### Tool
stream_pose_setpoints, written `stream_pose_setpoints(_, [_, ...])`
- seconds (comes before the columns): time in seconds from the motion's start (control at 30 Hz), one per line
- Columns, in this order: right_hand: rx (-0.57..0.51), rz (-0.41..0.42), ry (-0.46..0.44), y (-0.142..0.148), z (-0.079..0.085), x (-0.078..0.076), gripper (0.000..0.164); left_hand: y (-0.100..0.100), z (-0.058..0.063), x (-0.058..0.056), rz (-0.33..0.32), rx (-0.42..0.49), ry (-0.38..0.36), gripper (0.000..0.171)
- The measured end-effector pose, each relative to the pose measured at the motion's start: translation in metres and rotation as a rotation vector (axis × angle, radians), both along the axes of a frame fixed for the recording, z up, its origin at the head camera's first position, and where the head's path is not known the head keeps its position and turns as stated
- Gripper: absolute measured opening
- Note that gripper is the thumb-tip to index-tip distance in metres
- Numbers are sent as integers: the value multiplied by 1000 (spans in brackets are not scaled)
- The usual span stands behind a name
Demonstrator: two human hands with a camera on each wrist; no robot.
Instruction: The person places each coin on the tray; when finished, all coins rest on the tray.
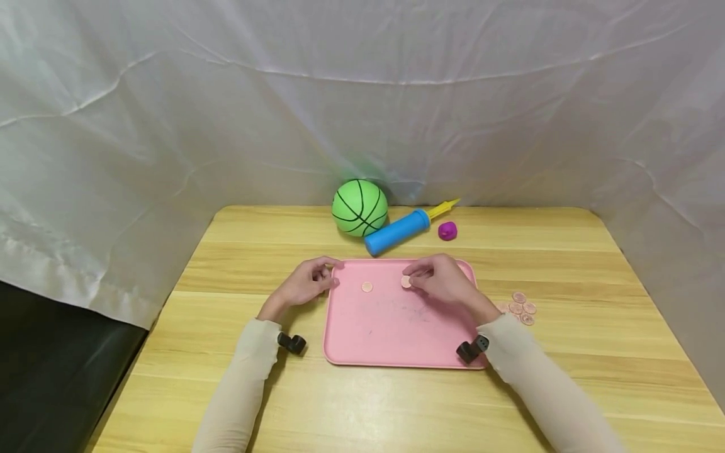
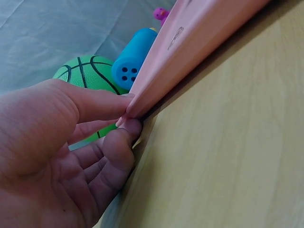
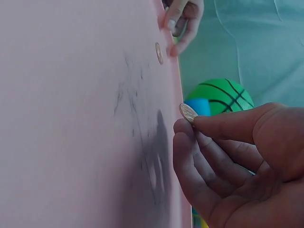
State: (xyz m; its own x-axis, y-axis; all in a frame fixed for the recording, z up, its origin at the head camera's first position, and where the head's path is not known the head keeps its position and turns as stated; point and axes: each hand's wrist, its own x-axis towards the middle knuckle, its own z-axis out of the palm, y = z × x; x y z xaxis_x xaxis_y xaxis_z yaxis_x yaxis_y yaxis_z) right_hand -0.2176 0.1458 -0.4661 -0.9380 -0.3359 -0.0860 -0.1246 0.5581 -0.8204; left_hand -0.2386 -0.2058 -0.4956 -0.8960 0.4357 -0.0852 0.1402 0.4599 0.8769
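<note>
At its far left corner, the pink tray is pinched by my left hand; in the left wrist view the thumb lies on the rim and a finger is underneath. Over the far right part of the tray, my right hand pinches a copper-coloured coin between thumb and fingers, tilted and raised off the surface. Another coin lies flat on the tray, between the two hands. Several more coins lie in a cluster on the table, right of the tray, partly hidden by the right forearm.
Behind the tray are a green ball with black lines, a blue hand pump with a yellow nozzle, and a small purple toy. A pale curtain hangs along the back of the wooden table.
</note>
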Motion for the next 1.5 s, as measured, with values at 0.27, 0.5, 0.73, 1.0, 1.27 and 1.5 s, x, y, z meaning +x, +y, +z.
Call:
stream_pose_setpoints(0.27, [43, 29, 13, -23, -1, -6, 20, -1, 1, 1, -10, -1, 14, 38])
stream_pose_setpoints(0.5, [76, 52, 20, -39, -2, -8, 15, -1, 1, 0, -18, -6, 35, 38])
stream_pose_setpoints(0.73, [88, 56, 25, -47, -3, -10, 14, 0, 1, 1, -10, 2, 7, 38])
stream_pose_setpoints(1.0, [94, 64, 52, -48, -3, -7, 18, -1, 1, 1, -10, -17, 26, 38])
stream_pose_setpoints(1.27, [98, 48, 95, -47, -6, -4, 17, 0, 4, 1, -6, -15, 14, 37])
stream_pose_setpoints(1.5, [74, 17, 93, -42, -7, 3, 14, -1, 2, 1, -4, -2, 3, 37])
